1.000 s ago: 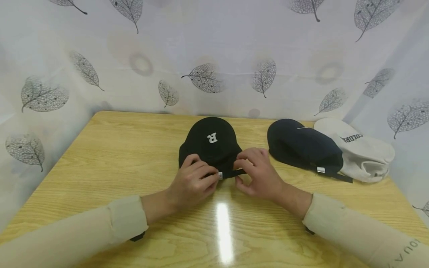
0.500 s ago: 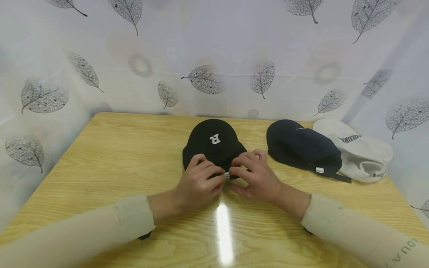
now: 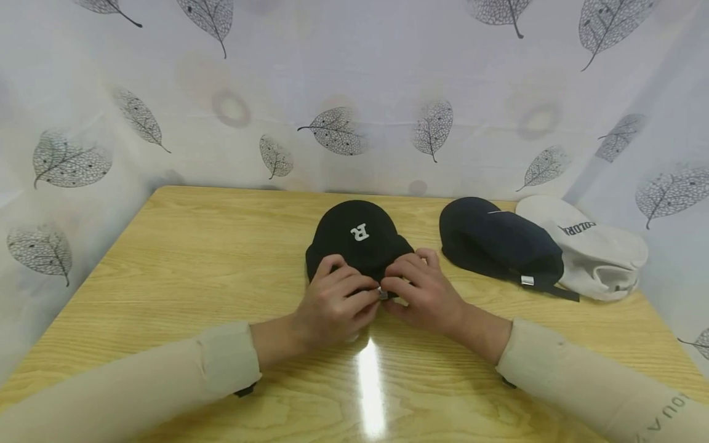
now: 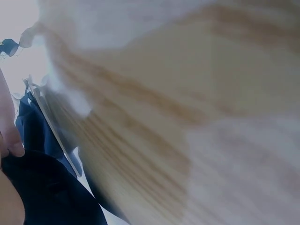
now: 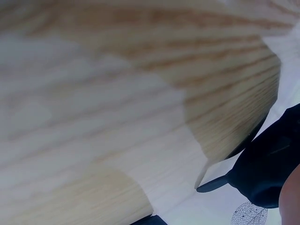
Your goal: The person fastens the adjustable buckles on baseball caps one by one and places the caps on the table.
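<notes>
A black cap [image 3: 357,237] with a white letter R lies on the wooden table, its back strap toward me. My left hand [image 3: 335,301] pinches the strap just left of a small metal buckle [image 3: 383,294]. From the other side my right hand [image 3: 423,292] holds the strap by the buckle, fingers bent; its fingertips almost meet the left ones. Most of the strap is hidden behind the fingers. In the left wrist view, fingertips touch the dark cap cloth [image 4: 51,192]. Part of a dark cap [image 5: 267,164] shows at the edge of the right wrist view.
To the right lies a navy cap [image 3: 498,240] with its own metal buckle and loose strap end. It partly overlaps a white cap [image 3: 604,252] with dark lettering. Behind the table [image 3: 210,246] hangs a pale leaf-patterned curtain [image 3: 376,80].
The black cap has shifted slightly right and toward me. My left hand has moved right with the buckle, and the hands have closed together, covering the strap length that showed between them.
</notes>
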`<state>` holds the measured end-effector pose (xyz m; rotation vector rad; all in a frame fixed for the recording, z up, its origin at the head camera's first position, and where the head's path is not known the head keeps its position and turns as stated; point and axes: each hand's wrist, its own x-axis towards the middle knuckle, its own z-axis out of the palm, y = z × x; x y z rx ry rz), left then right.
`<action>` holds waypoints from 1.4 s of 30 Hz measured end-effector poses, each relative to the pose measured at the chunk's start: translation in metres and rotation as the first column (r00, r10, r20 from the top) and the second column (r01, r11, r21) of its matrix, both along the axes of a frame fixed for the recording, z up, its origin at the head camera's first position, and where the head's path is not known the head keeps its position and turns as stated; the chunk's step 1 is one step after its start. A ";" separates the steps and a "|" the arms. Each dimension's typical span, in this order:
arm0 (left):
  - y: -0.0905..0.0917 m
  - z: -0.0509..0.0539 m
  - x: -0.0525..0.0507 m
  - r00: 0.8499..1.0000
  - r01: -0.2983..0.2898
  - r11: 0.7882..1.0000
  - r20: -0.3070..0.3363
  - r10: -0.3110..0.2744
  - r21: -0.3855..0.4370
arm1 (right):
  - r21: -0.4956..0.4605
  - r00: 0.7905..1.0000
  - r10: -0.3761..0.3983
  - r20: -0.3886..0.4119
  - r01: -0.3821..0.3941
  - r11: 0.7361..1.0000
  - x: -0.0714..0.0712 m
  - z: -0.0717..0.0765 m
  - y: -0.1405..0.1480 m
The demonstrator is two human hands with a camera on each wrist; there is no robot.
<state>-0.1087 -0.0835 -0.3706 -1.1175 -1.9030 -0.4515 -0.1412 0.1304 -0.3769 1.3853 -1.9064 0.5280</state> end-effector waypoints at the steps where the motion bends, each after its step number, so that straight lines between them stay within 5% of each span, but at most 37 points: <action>1: 0.000 0.000 0.000 1.000 -0.002 1.000 0.001 0.002 0.001 | -0.010 1.000 0.005 -0.009 -0.005 1.000 0.000 0.000 0.000; 15: 0.002 0.001 0.002 0.999 -0.029 0.999 0.022 0.029 -0.025 | -0.055 0.996 0.029 -0.082 -0.033 0.998 -0.003 0.001 0.001; 29: -0.010 -0.001 -0.001 0.992 -0.034 0.991 0.118 0.049 -0.126 | 0.126 0.996 -0.063 -0.060 0.070 0.990 -0.009 -0.002 0.021; 35: -0.018 -0.004 -0.007 0.972 -0.016 0.981 0.227 0.060 -0.193 | 0.202 0.992 -0.122 -0.024 0.125 0.971 -0.009 -0.004 0.028; 42: -0.026 -0.008 -0.016 0.926 0.070 0.956 0.374 0.044 -0.284 | 0.228 0.977 -0.209 0.046 0.193 0.954 -0.010 -0.011 0.033</action>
